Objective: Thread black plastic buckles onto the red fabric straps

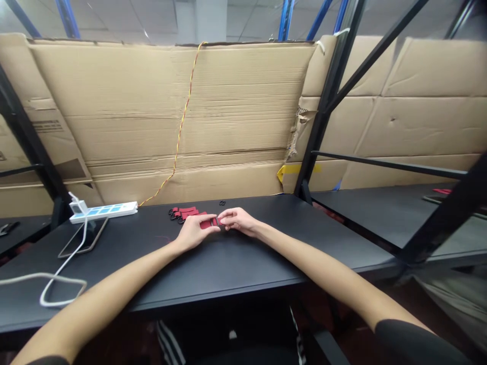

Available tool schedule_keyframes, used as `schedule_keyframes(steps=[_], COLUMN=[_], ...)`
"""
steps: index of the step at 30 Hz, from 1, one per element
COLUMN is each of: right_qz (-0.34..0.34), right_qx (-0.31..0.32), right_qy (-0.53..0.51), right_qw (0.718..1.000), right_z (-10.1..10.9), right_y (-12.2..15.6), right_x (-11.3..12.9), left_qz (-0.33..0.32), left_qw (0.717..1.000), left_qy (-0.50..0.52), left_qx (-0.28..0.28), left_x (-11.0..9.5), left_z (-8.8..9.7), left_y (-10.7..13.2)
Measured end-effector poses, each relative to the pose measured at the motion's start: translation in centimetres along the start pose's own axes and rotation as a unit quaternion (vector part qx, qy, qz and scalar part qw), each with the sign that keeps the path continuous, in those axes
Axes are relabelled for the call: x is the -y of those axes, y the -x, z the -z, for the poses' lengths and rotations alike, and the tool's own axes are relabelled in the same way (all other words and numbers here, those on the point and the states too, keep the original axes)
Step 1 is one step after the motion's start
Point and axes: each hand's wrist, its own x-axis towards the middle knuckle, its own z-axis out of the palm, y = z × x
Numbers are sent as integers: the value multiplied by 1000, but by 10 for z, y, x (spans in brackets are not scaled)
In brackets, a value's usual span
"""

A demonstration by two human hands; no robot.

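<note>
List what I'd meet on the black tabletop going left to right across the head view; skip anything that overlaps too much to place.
Power strip → pile of red straps → held red strap → right hand.

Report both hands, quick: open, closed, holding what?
Left hand: closed, pinching a red strap.
Right hand: closed, pinching the same red strap toward its other end.

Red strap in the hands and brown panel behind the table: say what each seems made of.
Red strap: probably fabric, matte, judging by its flat, dull band; weave too small to see. Panel: corrugated cardboard, matte, shown by its ridged lines and torn edge.
</note>
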Motion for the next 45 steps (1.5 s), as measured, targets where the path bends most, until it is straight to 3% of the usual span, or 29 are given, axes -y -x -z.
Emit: schedule_keyframes(steps=[5, 7, 9, 12, 17, 20, 22, 26, 29, 31, 35, 38, 42, 45], right_qz=[-58, -45, 11, 81, 38, 16, 41, 169, 237, 253, 246, 222, 164, 163], right_qx=[-48, -77, -126, -118, -63, -48, -26, 74, 145, 150, 118, 128, 130, 110], right_qy=[164, 279, 406, 539, 642, 684, 700, 662, 585, 545, 534, 540, 522, 515], right_qw=[984, 956, 905, 830, 763, 727, 713, 726, 762, 785, 800, 802, 827, 834], right_z=[42, 56, 62, 57, 35, 24, 17, 6, -1, -4, -8, -7, -4, -9], right_y=[-7, -9, -14, -27, -52, -55, -48, -22, -5, 2, 5, 3, 4, 6], right_x=[6, 9, 10, 7, -3, -4, -1, 7, 11, 12, 11, 12, 14, 12], left_qz=[-22, -47, -75, -106, -133, -112, -83, -25, -13, -20, -47, -45, -15, -3], left_qw=[993, 989, 987, 984, 979, 985, 989, 988, 984, 982, 974, 967, 962, 963], left_qy=[-108, -114, -106, -85, -60, -74, -99, -154, -175, -181, -187, -221, -248, -238], left_qx=[53, 78, 95, 118, 140, 109, 76, 22, 30, 54, 116, 116, 117, 128], left_x=[12, 15, 15, 10, -1, -4, -2, 5, 11, 13, 14, 13, 12, 12], left_z=[-1, -2, -3, -4, -4, -4, -4, -3, -2, -1, 2, 4, 6, 9], left_y=[0, 1, 1, 3, 7, 8, 7, 4, 4, 3, 2, 0, -1, -3])
